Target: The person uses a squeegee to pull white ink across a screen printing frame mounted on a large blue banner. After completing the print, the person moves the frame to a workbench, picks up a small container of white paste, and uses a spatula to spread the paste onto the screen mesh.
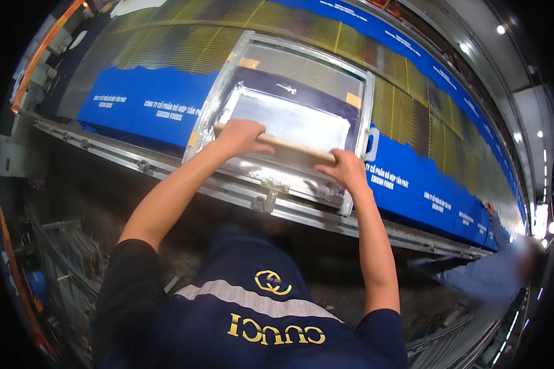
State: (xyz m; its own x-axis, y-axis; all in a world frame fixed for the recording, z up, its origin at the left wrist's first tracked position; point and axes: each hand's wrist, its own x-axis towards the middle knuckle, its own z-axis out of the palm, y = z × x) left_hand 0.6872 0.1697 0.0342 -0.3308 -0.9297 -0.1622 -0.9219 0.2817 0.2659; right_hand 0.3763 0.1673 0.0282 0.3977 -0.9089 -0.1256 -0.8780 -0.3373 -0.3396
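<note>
My left hand (243, 136) and my right hand (343, 167) grip the two ends of a squeegee with a long wooden handle (297, 147). The squeegee lies across the near part of a printing screen, inside its metal frame (368, 101). White ink (271, 117) coats a rectangle of the mesh beyond the handle, with smears along the near side too. Orange-tan tape pieces (353, 99) stick to the mesh corners. A pale plastic handle (373, 144) sits at the frame's right side. The squeegee's blade is hidden from view.
Blue printed fabric (141, 104) is spread on the long table on both sides of the screen. A metal rail with a clamp (268, 195) runs along the near edge. Farther right, a person in a blue shirt (489, 270) leans at the table.
</note>
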